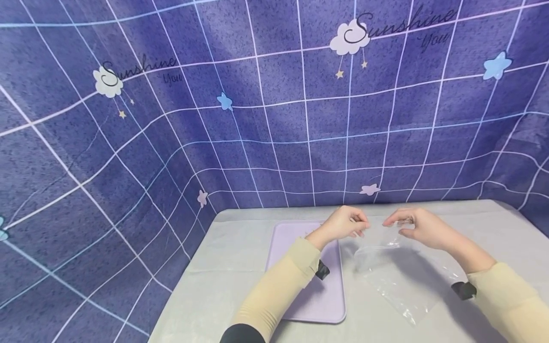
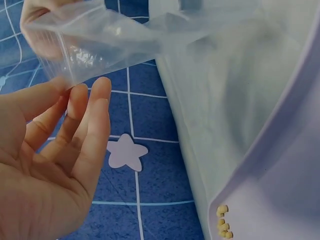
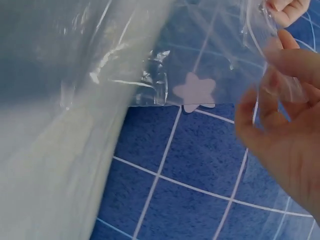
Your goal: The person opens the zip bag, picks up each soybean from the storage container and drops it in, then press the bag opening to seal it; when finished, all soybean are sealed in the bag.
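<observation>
A clear plastic bag hangs between my two hands above the grey table, its lower end trailing on the cloth. My left hand pinches one side of the bag's mouth; in the left wrist view the left hand has its fingertips on the bag's edge. My right hand pinches the opposite side. In the right wrist view the right hand's thumb and fingers close on the bag's film. The bag looks empty.
A lilac tray lies flat on the table under my left forearm; several small yellow grains sit near its rim. A blue gridded cloth backdrop with stars walls the table at the back and left.
</observation>
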Motion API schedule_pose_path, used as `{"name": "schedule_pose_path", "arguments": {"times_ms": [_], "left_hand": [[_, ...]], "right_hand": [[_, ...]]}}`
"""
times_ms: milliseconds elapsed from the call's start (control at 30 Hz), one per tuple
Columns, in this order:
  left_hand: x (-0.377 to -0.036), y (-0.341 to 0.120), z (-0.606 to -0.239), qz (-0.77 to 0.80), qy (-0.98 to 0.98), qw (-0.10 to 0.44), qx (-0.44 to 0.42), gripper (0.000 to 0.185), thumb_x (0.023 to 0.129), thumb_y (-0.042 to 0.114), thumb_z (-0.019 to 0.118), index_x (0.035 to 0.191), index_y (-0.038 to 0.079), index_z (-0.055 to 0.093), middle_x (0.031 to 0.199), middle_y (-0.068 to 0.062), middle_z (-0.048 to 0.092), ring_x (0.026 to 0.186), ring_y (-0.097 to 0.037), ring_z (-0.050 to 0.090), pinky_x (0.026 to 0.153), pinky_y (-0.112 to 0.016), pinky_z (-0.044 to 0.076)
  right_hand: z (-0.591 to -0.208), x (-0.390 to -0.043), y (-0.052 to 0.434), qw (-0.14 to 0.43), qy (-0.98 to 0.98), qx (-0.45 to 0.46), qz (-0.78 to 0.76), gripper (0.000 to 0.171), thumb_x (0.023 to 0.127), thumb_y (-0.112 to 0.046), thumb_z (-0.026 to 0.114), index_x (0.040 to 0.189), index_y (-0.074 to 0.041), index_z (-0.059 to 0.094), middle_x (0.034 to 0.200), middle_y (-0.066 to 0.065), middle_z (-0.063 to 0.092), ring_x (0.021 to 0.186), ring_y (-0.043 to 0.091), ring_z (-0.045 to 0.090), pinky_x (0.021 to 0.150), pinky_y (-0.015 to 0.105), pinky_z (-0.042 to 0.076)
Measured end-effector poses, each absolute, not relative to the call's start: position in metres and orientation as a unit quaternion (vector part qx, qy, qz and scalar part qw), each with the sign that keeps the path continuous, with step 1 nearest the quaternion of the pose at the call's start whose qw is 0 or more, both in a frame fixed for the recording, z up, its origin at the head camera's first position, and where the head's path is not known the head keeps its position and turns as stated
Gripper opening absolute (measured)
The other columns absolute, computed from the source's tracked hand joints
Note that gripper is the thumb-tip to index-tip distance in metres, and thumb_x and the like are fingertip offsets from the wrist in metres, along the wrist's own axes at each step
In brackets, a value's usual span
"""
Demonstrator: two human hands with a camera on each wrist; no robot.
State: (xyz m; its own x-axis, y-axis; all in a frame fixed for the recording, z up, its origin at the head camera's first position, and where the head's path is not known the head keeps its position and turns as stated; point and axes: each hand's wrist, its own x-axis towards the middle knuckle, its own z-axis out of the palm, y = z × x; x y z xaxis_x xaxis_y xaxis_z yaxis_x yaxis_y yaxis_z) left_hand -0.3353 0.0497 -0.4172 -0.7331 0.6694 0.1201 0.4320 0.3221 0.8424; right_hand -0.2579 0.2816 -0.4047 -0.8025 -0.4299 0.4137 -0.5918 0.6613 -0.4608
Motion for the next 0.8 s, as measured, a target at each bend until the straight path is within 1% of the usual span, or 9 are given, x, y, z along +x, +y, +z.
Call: {"name": "schedule_pose_path", "arguments": {"times_ms": [67,133,200,267,333,467,600,700,800], "left_hand": [[-0.336,0.048,-0.415,0.464,0.806,0.123,0.347,0.004,0.088,0.014,0.067,0.086,0.010,0.067,0.089,-0.015,0.070,0.063,-0.012,0.069,0.060,-0.036,0.058],[-0.337,0.047,-0.414,0.458,0.808,0.123,0.350,0.004,0.088,0.015,0.067,0.088,0.011,0.067,0.091,-0.016,0.070,0.063,-0.009,0.068,0.060,-0.033,0.058],[-0.338,0.045,-0.414,0.461,0.807,0.124,0.349,0.006,0.088,0.016,0.067,0.089,0.011,0.067,0.090,-0.014,0.071,0.063,-0.008,0.067,0.060,-0.031,0.057],[-0.341,0.039,-0.414,0.463,0.807,0.120,0.348,0.007,0.089,0.017,0.067,0.091,0.011,0.067,0.088,-0.010,0.071,0.064,-0.007,0.067,0.061,-0.032,0.057],[-0.346,0.027,-0.414,0.459,0.811,0.113,0.345,0.010,0.089,0.018,0.066,0.094,0.010,0.068,0.087,-0.006,0.071,0.065,-0.007,0.067,0.063,-0.032,0.058],[-0.361,-0.018,-0.415,0.411,0.845,0.088,0.331,0.014,0.088,0.020,0.067,0.097,0.010,0.068,0.087,-0.001,0.070,0.071,-0.008,0.066,0.067,-0.028,0.057],[-0.375,-0.067,-0.424,0.327,0.893,0.073,0.302,0.011,0.087,0.020,0.067,0.094,0.011,0.069,0.088,0.001,0.070,0.077,-0.007,0.063,0.073,-0.023,0.052],[-0.379,-0.095,-0.436,0.259,0.921,0.073,0.282,0.009,0.085,0.017,0.068,0.092,0.011,0.069,0.087,0.001,0.069,0.078,-0.009,0.061,0.076,-0.024,0.049],[-0.379,-0.112,-0.448,0.221,0.935,0.077,0.266,0.013,0.081,0.015,0.071,0.092,0.009,0.069,0.084,0.001,0.067,0.076,-0.009,0.059,0.073,-0.025,0.048]], "right_hand": [[-0.405,-0.259,0.284,0.089,-0.891,0.288,0.338,0.048,0.071,0.015,0.064,0.110,-0.014,0.068,0.107,0.002,0.070,0.092,0.007,0.064,0.079,0.035,0.055],[-0.407,-0.259,0.286,0.040,-0.876,0.291,0.382,0.051,0.071,0.017,0.060,0.116,-0.008,0.064,0.113,0.010,0.067,0.094,0.007,0.064,0.079,0.033,0.056],[-0.408,-0.260,0.288,0.002,-0.863,0.290,0.414,0.053,0.072,0.018,0.058,0.121,-0.004,0.061,0.119,0.017,0.063,0.097,0.006,0.063,0.081,0.034,0.055],[-0.410,-0.261,0.289,-0.023,-0.855,0.286,0.432,0.054,0.073,0.017,0.057,0.124,-0.002,0.058,0.124,0.020,0.060,0.101,0.005,0.062,0.083,0.035,0.054],[-0.412,-0.262,0.289,-0.030,-0.852,0.285,0.439,0.055,0.073,0.016,0.057,0.125,-0.001,0.057,0.126,0.020,0.058,0.101,0.005,0.061,0.085,0.035,0.054],[-0.416,-0.264,0.292,-0.030,-0.845,0.284,0.451,0.057,0.073,0.016,0.057,0.127,0.000,0.055,0.127,0.013,0.059,0.102,0.004,0.061,0.085,0.033,0.054],[-0.418,-0.265,0.297,-0.047,-0.833,0.279,0.475,0.059,0.073,0.015,0.057,0.130,0.002,0.051,0.126,-0.007,0.060,0.104,0.006,0.061,0.084,0.031,0.054],[-0.421,-0.265,0.300,-0.061,-0.824,0.274,0.492,0.060,0.073,0.015,0.058,0.131,0.005,0.049,0.123,-0.018,0.058,0.104,0.010,0.061,0.084,0.031,0.054],[-0.424,-0.265,0.302,-0.067,-0.818,0.272,0.502,0.059,0.073,0.015,0.058,0.131,0.008,0.048,0.122,-0.020,0.058,0.104,0.012,0.062,0.084,0.030,0.054]]}}
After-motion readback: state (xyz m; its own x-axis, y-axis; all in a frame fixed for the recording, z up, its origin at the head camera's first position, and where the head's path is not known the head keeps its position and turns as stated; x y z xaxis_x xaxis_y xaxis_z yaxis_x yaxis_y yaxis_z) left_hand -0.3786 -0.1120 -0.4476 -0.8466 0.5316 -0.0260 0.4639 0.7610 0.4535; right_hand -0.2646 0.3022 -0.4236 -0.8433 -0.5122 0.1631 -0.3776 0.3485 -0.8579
